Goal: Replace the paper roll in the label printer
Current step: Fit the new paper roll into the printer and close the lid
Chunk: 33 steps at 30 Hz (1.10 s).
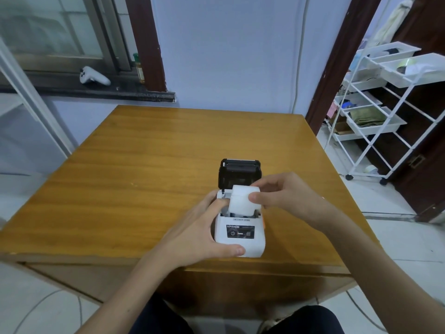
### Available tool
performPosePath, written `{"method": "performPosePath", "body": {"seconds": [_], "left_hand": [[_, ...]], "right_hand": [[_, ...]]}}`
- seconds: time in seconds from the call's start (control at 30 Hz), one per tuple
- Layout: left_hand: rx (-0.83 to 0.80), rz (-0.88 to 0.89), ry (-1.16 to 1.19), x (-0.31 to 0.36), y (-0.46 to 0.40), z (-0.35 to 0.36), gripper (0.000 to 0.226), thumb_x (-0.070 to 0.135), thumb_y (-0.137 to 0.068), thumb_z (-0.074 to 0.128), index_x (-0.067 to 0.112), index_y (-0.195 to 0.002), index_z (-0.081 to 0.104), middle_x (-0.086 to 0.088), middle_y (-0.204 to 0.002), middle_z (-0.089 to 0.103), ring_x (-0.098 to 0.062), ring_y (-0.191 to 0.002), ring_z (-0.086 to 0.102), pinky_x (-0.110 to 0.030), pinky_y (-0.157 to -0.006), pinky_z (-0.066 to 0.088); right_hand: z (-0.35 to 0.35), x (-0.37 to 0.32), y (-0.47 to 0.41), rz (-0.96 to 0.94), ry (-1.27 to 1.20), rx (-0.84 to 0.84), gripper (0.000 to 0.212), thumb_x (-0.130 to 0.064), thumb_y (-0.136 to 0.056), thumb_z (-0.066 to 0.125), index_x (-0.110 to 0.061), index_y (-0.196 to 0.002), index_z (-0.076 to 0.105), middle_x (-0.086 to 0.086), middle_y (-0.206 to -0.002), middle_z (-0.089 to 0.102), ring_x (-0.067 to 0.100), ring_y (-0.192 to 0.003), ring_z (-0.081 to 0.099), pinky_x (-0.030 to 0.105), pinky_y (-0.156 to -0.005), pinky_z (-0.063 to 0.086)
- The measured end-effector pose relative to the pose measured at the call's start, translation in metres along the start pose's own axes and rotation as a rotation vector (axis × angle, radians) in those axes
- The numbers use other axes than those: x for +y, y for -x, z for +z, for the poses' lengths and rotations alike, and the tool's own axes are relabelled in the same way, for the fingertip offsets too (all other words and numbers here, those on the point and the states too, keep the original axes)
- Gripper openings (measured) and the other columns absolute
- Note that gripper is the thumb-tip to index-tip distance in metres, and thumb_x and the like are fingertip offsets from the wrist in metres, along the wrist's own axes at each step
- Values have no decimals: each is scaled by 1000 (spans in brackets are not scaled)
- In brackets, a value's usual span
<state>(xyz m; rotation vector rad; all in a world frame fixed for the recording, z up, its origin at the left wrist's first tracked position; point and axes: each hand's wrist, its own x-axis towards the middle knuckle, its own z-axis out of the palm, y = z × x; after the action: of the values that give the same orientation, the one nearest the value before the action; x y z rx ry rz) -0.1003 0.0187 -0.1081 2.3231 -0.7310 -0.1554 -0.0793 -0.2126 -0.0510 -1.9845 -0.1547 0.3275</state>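
A small white label printer [240, 235] stands near the front edge of the wooden table [144, 165], its black lid [239, 172] swung open toward the back. My left hand [197, 232] grips the printer's left side, thumb along its front corner. My right hand [281, 194] pinches a white paper roll [242, 201] between thumb and fingers, holding it partly inside the open paper bay. The bay's bottom is hidden by the roll.
A white wire cart [380, 112] with trays stands to the right of the table. A white game controller [94, 75] and a small bottle [139, 68] rest on the window sill at the back left. My knees show below the table edge.
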Motion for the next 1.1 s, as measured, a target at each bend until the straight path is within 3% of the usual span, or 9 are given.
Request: {"method": "performPosePath", "body": {"seconds": [0.07, 0.2, 0.3, 0.63, 0.73, 1.1], "left_hand": [[-1, 6, 5, 1, 0, 0, 88, 72, -62, 71, 49, -137, 31, 43, -139, 17, 5, -119, 43, -30, -90, 50], [3, 7, 11, 0, 0, 0, 88, 70, -63, 72, 48, -138, 32, 36, -141, 24, 3, -120, 44, -33, -91, 51], [10, -2, 22, 0, -1, 1, 88, 70, -63, 73, 44, -138, 35, 34, -142, 26, 0, -121, 46, -36, -90, 52], [14, -29, 52, 1, -1, 2, 87, 67, -62, 76, 39, -136, 38, 31, -135, 34, -1, -116, 48, -37, -87, 53], [11, -39, 31, 1, -1, 2, 90, 69, -62, 74, 39, -137, 36, 34, -136, 30, 1, -117, 46, -36, -88, 52], [-15, -56, 62, -2, -3, 1, 90, 73, -58, 74, 47, -135, 36, 38, -138, 26, 0, -118, 47, -36, -91, 52]], "right_hand": [[1, 5, 1, 37, -142, 11, 16, -16, -83, 74, -8, -97, 77, 13, -96, 78, 15, -83, 71, 18, -70, 57], [0, 11, 2, 77, -364, -44, 32, -17, -79, 73, 3, -104, 73, 23, -108, 74, 29, -97, 73, 31, -82, 60], [1, 12, 3, 31, -197, -104, 24, -14, -83, 73, -6, -105, 75, 12, -106, 77, 27, -103, 72, 39, -92, 57], [8, 8, 7, -128, 147, -20, 36, -22, -79, 78, -21, -114, 69, -3, -104, 72, 14, -94, 69, 37, -84, 59], [8, 9, 8, -122, 177, -18, 42, -25, -80, 78, -23, -121, 67, -5, -106, 72, 11, -96, 69, 37, -85, 59], [5, 12, 11, -122, 44, -36, 32, -13, -80, 77, -16, -111, 73, 0, -104, 76, 14, -97, 71, 37, -86, 60]]}}
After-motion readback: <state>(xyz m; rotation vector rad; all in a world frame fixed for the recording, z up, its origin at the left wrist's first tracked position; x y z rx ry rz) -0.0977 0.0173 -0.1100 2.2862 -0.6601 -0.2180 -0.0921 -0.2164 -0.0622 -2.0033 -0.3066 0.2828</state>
